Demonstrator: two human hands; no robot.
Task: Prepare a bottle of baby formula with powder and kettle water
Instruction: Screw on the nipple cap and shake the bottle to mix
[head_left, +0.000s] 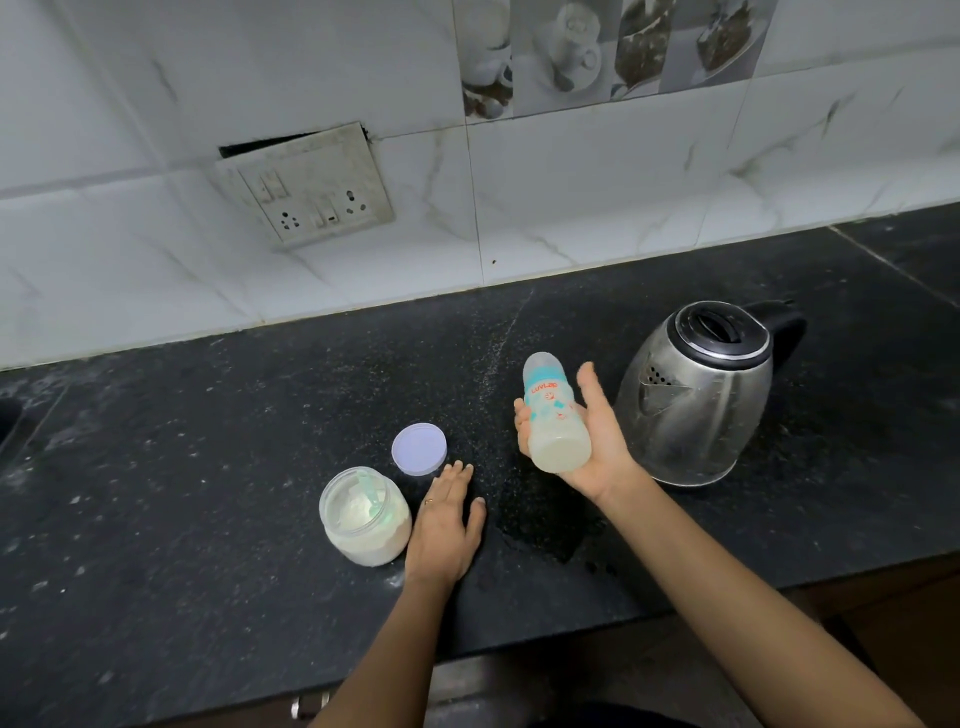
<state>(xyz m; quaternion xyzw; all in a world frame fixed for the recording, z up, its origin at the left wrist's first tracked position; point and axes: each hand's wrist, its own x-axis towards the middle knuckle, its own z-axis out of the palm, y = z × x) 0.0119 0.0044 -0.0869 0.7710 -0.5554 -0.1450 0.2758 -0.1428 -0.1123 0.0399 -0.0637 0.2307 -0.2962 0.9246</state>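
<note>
My right hand (597, 441) grips a capped baby bottle (551, 413) above the counter, tilted with its base toward me and a pale milky liquid inside. My left hand (445, 519) rests flat on the black counter (208, 467), fingers straight, just right of an open clear jar of white powder (363, 514) with a green scoop in it. The jar's round white lid (418, 448) lies on the counter just beyond my left fingertips. A steel electric kettle (698, 395) with a black lid and handle stands right of the bottle.
A wet patch (550, 530) spreads on the counter below the bottle. A tiled wall with a loose switch and socket plate (311, 192) rises behind. The counter's front edge runs beneath my forearms, with a drawer handle (306, 704) below.
</note>
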